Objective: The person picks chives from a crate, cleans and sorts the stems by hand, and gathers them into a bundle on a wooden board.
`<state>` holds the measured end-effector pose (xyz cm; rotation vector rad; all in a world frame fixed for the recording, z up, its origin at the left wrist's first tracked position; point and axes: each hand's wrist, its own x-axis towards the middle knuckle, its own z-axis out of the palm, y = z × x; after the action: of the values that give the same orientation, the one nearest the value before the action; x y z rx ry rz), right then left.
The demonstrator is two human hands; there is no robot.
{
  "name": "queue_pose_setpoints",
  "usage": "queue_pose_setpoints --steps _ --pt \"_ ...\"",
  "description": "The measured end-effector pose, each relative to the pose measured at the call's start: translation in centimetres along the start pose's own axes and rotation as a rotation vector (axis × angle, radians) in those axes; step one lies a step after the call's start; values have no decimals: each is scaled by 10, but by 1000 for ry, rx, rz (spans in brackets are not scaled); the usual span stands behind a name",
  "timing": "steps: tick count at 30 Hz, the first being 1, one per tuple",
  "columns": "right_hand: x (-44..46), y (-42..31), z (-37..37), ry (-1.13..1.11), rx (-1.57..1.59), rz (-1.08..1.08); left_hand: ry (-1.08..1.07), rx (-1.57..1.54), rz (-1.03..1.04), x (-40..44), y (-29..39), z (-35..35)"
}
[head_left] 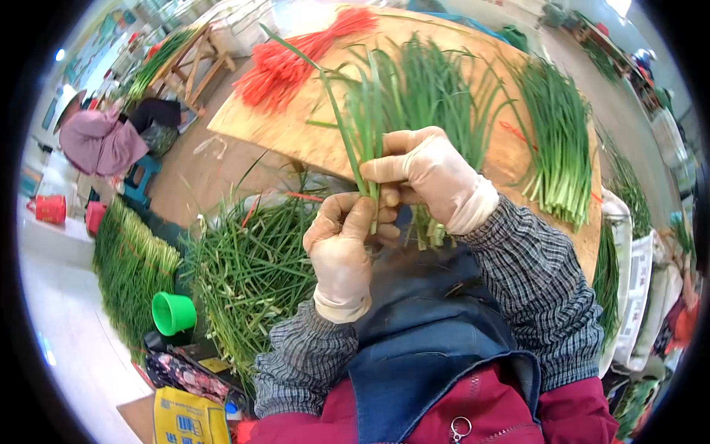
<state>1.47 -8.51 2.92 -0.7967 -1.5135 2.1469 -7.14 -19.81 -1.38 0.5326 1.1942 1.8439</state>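
Observation:
Both hands wear pale thin gloves and meet in front of my apron. My left hand (pixel 344 248) pinches the lower stems of a few green stalks (pixel 372 126). Just above it, my right hand (pixel 433 174) has thumb and fingers closed on the same stalks, whose leaves point up and away. One long leaf leans out to the left. Behind my hands, a loose pile of green stalks (pixel 440 89) lies on the wooden table (pixel 259 137). On the table's right side rests a bundle of stalks (pixel 555 140), pale ends towards me.
Red ties (pixel 296 59) lie at the table's far left. A heap of loose leaves (pixel 259 274) is left of my lap, near a green bucket (pixel 174 314) and stacked bundles (pixel 133 274). A person (pixel 100 137) in a hat sits at the far left.

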Motion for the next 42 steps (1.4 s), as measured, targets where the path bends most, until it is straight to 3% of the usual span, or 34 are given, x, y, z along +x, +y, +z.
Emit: queue_pose_setpoints --steps 5,7,10,12,14,16,20,21,24,26,30,33,35,37,39,42 --pt "28 0 18 213 48 -46 78 81 127 0 8 -25" --pt "36 -4 9 168 18 -52 115 108 228 -7 10 -44" --pt "40 -2 5 126 2 -35 475 99 275 -10 10 -101" --pt "38 0 14 130 69 16 460 200 146 -10 14 -127" --pt "42 9 20 116 -2 35 303 325 36 -12 4 -119" --pt "40 13 26 70 -103 -1 139 259 24 -4 3 -78" --pt "29 9 27 47 -75 37 -111 69 -236 12 10 -30" --pt "30 11 25 89 -89 -42 -171 115 -262 14 12 -30" --pt "22 -2 18 200 -161 -116 -179 214 -208 9 7 -23" --pt "20 -27 -9 278 -276 -291 -243 276 -277 2 -1 -31" --pt "-10 -107 -79 359 -480 -541 18 451 -141 4 -13 -80" --pt "-69 -157 -138 360 -270 -364 118 572 -109 12 -20 -135" --pt "-100 -161 -170 437 -364 -271 163 600 -160 15 -31 -170" --pt "-118 -134 -228 681 -677 -219 220 613 -211 15 -47 -195" --pt "-136 -91 -235 825 -579 -66 230 616 -260 11 -56 -203" --pt "-152 -41 -242 868 -442 133 229 626 -315 7 -69 -209"
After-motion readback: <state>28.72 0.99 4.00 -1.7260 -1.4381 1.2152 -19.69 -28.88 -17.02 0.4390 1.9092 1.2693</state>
